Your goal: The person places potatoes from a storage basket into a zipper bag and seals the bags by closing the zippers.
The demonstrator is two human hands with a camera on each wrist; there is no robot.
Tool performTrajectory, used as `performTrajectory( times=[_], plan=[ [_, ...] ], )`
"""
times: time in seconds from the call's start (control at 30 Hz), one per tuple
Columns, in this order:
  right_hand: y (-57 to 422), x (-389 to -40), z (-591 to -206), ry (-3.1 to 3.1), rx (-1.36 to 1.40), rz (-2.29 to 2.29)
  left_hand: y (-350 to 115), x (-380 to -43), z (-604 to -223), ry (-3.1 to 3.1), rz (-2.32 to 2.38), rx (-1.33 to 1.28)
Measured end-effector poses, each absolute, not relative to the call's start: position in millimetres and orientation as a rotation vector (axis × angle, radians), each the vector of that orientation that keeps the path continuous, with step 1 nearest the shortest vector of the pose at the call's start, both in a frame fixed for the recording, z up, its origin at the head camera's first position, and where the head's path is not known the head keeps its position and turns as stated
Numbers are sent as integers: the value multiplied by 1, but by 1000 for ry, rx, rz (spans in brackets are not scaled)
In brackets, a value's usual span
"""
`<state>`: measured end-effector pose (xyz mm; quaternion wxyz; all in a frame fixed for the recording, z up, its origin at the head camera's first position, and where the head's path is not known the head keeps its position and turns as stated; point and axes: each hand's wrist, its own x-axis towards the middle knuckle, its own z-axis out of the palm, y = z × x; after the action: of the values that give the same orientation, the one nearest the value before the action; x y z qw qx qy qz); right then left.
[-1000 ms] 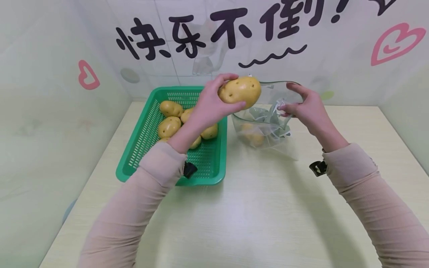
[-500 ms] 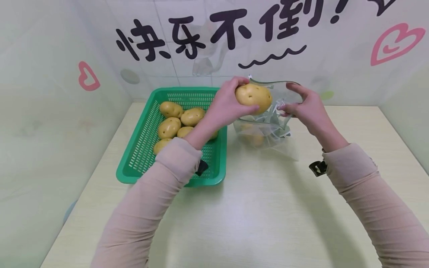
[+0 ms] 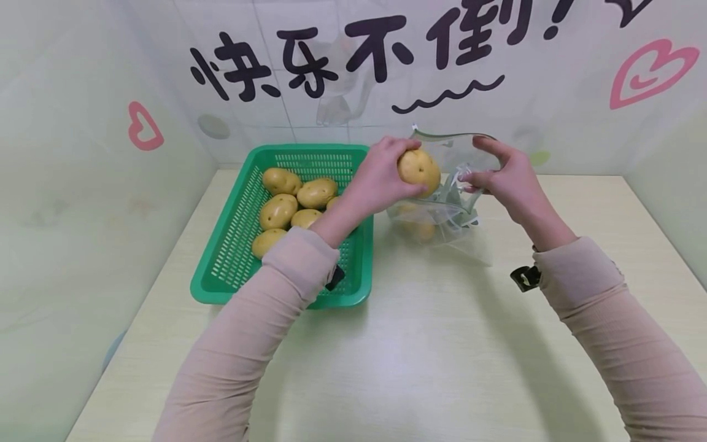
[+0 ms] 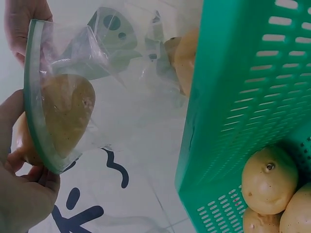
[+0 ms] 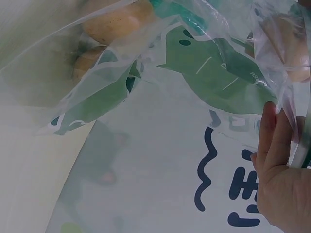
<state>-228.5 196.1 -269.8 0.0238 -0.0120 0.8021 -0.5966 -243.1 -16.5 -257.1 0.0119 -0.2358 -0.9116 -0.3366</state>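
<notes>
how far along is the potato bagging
Done: at least two bagged potatoes lie inside the clear bag.
In hand: the left grip holds another potato at the bag's open mouth, and the right grip holds the bag's edge.
To do: that potato needs releasing inside, and several loose potatoes sit in the green basket, so probably under halfway.
</notes>
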Motion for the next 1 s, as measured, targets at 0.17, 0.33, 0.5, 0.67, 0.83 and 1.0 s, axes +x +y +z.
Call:
performTrajectory(
  times=[0.17, 0.33, 0.5, 0.67, 0.83, 1.0],
  plan=[
    [196, -229, -270, 2489, -33, -1839, -16, -245, -260, -2835, -1082, -734],
    [194, -229, -270, 2463, -28, -1865, -17, -247, -261, -2818, -1125, -739],
    [192, -230, -269, 2453, -16, -1873, -20, -247, -261, -2791, -1165, -752],
    [192, -229, -268, 2480, -23, -1843, -28, -245, -261, -2771, -1216, -722],
    [192, -229, -268, 2475, -25, -1843, -42, -246, -260, -2724, -1287, -649],
    [193, -229, -268, 2482, -31, -1834, -58, -247, -259, -2746, -1294, -552]
  ],
)
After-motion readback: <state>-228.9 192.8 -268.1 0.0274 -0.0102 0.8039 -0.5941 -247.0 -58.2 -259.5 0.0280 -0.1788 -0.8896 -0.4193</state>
